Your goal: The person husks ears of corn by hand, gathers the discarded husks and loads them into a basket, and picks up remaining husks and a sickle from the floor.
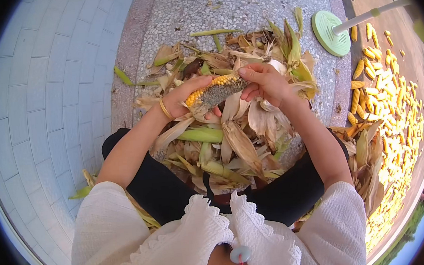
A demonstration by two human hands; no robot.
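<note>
Between my hands is a corn cob (216, 91), yellow along its upper edge and grey and dark on the side facing me. My left hand (182, 99) is wrapped round its left end, where dry husk hangs down. The thumb and fingers of my right hand (263, 82) pinch the cob's right tip, with the other fingers loosely curled. Below the cob lie dry brown husks (243, 145) and a green husked ear (201, 135).
A pale tiled wall (46, 110) rises at the left. At the upper right stands a round green base (331, 33) with a white pole. Many yellow cobs (391, 133) spread over the ground at the right. More husks (368, 155) lie beside my right knee.
</note>
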